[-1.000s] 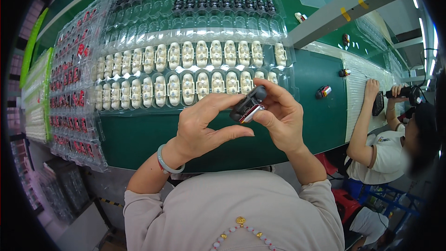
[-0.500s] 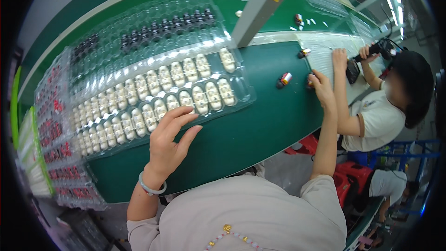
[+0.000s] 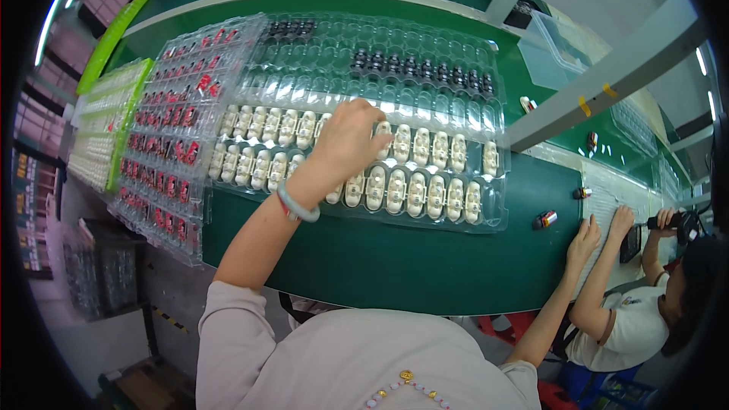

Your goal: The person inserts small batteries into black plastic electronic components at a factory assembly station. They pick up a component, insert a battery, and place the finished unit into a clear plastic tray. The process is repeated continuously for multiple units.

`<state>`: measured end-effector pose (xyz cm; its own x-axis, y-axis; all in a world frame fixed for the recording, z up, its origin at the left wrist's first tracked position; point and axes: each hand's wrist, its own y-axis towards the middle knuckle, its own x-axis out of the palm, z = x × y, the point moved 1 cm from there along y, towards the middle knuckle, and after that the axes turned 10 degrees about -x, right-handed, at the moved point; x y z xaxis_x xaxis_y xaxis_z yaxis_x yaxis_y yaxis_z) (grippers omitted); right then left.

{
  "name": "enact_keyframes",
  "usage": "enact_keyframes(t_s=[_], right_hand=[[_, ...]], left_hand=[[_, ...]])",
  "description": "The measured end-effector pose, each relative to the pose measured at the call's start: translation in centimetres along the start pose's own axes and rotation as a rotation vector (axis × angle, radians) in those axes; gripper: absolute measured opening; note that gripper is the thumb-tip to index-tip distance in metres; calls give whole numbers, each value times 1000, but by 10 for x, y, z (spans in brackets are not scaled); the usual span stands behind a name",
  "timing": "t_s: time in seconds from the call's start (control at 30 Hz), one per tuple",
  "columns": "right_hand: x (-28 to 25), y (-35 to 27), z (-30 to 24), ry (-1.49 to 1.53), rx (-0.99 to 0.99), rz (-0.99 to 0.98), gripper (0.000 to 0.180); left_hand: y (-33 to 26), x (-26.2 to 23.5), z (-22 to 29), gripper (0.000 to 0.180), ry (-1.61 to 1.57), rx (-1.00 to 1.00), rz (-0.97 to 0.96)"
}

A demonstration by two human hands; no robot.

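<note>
from above the worker's head, a long green table (image 3: 395, 266) curved across the room, with a pale strip running along its far edge and a grey metal beam (image 3: 607, 80) slanting over the right end. a clear plastic tray (image 3: 493, 205) lay across the middle of the table, its near rows filled with cream parts (image 3: 414, 190) and a far row with black parts (image 3: 425, 72). the left hand (image 3: 349, 140) rested on the cream rows, fingers curled down onto them; whether it pinched a part i could not tell. a pale bracelet (image 3: 295, 206) sat on that wrist. the right hand (image 3: 585, 239) lay flat at the table's right edge, fingers loosely spread, just beside a small red and black part (image 3: 544, 219). to the left stood another clear tray of red parts (image 3: 171, 137) and green trays (image 3: 95, 118) beyond it. a clear box (image 3: 548, 49) stood at the back right. a second person (image 3: 653, 311) sat at the far right, holding a dark tool (image 3: 672, 222).
</note>
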<state>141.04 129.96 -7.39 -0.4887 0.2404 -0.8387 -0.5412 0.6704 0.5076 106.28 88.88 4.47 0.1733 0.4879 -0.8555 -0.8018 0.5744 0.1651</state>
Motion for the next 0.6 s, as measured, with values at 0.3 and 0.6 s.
enact_keyframes(t_s=[0.3,0.6], right_hand=[[-55,14,-101,57,-256,310,21],[-71,10,-215,519,-543,261,15]], left_hand=[[133,-12,-66,37,185,-580,35],[139,-3,-42,18,193,-590,119]])
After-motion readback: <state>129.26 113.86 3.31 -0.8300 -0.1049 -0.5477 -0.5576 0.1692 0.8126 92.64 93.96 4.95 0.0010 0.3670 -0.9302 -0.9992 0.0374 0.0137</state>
